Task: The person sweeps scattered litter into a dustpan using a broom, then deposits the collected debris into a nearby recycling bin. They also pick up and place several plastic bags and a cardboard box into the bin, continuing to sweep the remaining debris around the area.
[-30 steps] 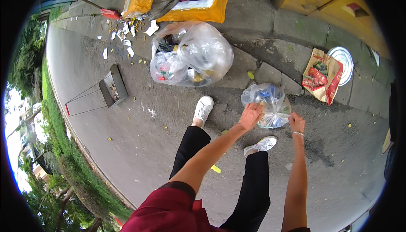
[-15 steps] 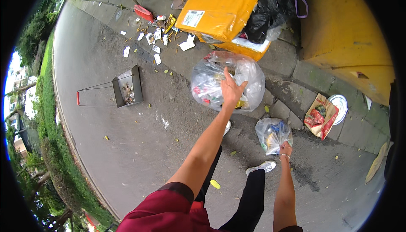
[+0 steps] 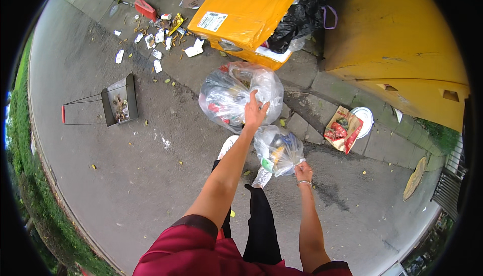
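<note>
Right hand (image 3: 303, 170): fingers clenched round gathered neck of small bag (image 3: 274, 147). Small bag clear, filled, in front of right shoe (image 3: 261, 178), close beside large bag (image 3: 219, 96).
Left hand (image 3: 255, 111): fingers spread, nothing grasped, over large bag's near side; contact cannot be told.
Dustpan (image 3: 121, 101) on pavement, left. Paper bag (image 3: 336, 131) right, overlapping white disc (image 3: 366, 120).
</note>
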Demonstrator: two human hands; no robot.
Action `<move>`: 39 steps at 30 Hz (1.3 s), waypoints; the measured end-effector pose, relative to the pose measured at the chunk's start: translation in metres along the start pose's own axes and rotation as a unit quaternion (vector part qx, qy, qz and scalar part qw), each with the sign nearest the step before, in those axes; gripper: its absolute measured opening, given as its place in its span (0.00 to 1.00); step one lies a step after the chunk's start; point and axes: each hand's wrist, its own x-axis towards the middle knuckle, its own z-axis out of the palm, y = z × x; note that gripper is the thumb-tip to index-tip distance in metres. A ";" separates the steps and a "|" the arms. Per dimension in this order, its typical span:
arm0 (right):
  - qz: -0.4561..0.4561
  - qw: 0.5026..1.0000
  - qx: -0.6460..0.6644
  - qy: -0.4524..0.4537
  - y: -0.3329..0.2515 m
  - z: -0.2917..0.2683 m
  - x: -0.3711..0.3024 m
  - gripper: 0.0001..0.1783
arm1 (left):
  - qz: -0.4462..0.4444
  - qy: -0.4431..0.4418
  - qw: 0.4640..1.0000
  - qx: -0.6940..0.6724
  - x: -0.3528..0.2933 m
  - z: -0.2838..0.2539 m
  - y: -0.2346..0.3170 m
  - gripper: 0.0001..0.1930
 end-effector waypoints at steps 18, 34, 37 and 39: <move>-0.041 0.998 0.040 0.039 -0.043 -0.124 -0.054 0.07 | -0.027 0.157 0.877 -0.453 -0.093 -0.197 0.026 0.20; -0.196 0.972 0.088 -0.091 -0.247 -0.163 -0.113 0.07 | -0.055 0.385 0.884 -0.258 -0.419 -0.446 -0.013 0.16; -0.225 0.956 0.116 -0.146 -0.329 -0.141 -0.141 0.08 | -0.084 0.432 0.867 -0.233 -0.461 -0.488 -0.055 0.14; -0.258 0.942 0.144 -0.161 -0.379 -0.122 -0.165 0.08 | -0.111 0.454 0.854 -0.230 -0.487 -0.516 -0.091 0.14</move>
